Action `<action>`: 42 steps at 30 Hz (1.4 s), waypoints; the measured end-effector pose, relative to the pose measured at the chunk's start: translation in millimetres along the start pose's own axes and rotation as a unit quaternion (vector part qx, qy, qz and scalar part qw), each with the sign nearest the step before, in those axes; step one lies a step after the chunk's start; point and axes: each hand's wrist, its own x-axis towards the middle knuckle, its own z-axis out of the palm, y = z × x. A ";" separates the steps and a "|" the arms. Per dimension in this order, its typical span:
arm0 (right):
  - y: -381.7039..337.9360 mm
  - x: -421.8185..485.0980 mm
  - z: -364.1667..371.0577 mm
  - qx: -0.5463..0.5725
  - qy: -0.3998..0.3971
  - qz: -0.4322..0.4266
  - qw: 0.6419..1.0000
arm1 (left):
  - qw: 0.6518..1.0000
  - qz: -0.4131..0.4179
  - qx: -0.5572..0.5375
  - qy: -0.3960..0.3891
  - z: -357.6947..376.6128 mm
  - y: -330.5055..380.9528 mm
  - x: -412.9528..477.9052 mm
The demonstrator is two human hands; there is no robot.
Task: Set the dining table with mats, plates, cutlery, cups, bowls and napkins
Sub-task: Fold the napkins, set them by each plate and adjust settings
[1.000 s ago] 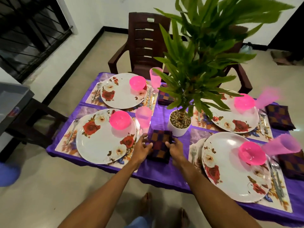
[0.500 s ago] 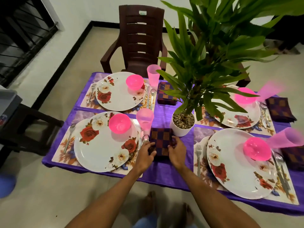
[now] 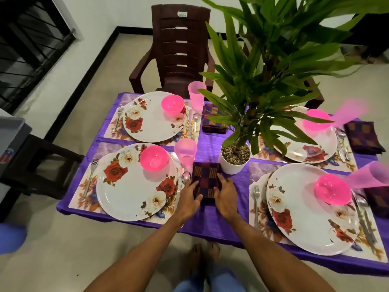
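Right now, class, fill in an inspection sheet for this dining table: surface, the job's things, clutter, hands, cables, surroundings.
Surface: table covered by a purple cloth, four floral mats laid.
Job's things: four floral plates, each with a pink bowl; pink cups, forks and other cutlery beside them; near-left plate; four checked napkins, one of them, the near napkin, between the hands.
Clutter: potted plant at the centre, leaves hiding part of the far-right setting.
Hands: left hand and right hand rest at the napkin's sides, fingers on it.
Cables: nothing seen.
Surroundings: brown chair at the far side; tiled floor.
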 end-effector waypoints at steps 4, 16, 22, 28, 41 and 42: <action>-1.8 1.0 -3.8 -0.018 -0.024 -0.011 0.999 | 1.000 -0.012 0.012 -0.007 -2.4 7.4 0.0; -48.8 -3.6 -8.2 -0.102 0.062 -0.086 0.989 | 1.000 -0.013 -0.006 0.026 -52.1 21.8 0.6; -85.4 2.1 11.7 -0.060 0.075 -0.108 0.990 | 0.995 -0.015 -0.042 0.086 -114.3 2.2 13.7; -110.1 2.4 58.6 -0.043 0.087 -0.087 0.992 | 0.990 0.002 -0.046 0.131 -188.8 -50.4 39.0; -189.1 -18.4 127.7 -0.015 0.131 0.033 0.991 | 0.998 -0.008 -0.048 0.043 -282.9 -136.7 48.6; -191.4 -19.7 127.5 -0.015 0.127 0.036 0.991 | 0.998 -0.014 -0.051 0.045 -284.8 -139.8 46.5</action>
